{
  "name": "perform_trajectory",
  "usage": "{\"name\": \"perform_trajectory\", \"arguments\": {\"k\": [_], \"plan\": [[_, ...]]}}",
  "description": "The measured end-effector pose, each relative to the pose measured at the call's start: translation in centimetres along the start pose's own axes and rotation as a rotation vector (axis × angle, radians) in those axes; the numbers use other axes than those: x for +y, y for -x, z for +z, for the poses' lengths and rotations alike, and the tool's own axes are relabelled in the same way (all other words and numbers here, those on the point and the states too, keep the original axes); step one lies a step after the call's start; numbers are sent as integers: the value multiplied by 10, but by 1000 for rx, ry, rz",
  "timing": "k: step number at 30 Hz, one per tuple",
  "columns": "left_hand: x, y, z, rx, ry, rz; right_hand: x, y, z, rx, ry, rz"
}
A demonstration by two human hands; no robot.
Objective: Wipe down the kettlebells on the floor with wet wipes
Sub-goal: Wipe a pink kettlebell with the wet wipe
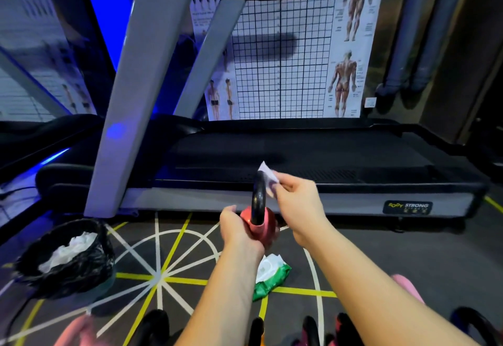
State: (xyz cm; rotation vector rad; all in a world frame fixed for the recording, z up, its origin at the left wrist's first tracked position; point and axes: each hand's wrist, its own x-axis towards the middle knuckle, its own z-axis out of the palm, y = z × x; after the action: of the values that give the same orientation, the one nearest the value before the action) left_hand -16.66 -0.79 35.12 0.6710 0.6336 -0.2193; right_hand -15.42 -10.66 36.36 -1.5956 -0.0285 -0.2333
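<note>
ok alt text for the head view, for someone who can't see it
A person's left hand grips a red kettlebell while the right hand pinches a wet wipe against its black handle. On the floor sit a green wipes pack and a black-lined bin of used wipes, with a treadmill behind.

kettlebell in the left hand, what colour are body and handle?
The kettlebell has a pinkish-red body and a glossy black handle, seen in the head view.
</note>
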Motion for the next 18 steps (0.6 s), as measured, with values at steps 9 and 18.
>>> {"name": "perform_trajectory", "arguments": {"k": [9,18], "plan": [[3,5,0,13,-13,-20,-7,7,3,-61,95,11],[13,5,-7,-4,-81,76,-13,28,26,-85,-5,-20]]}}
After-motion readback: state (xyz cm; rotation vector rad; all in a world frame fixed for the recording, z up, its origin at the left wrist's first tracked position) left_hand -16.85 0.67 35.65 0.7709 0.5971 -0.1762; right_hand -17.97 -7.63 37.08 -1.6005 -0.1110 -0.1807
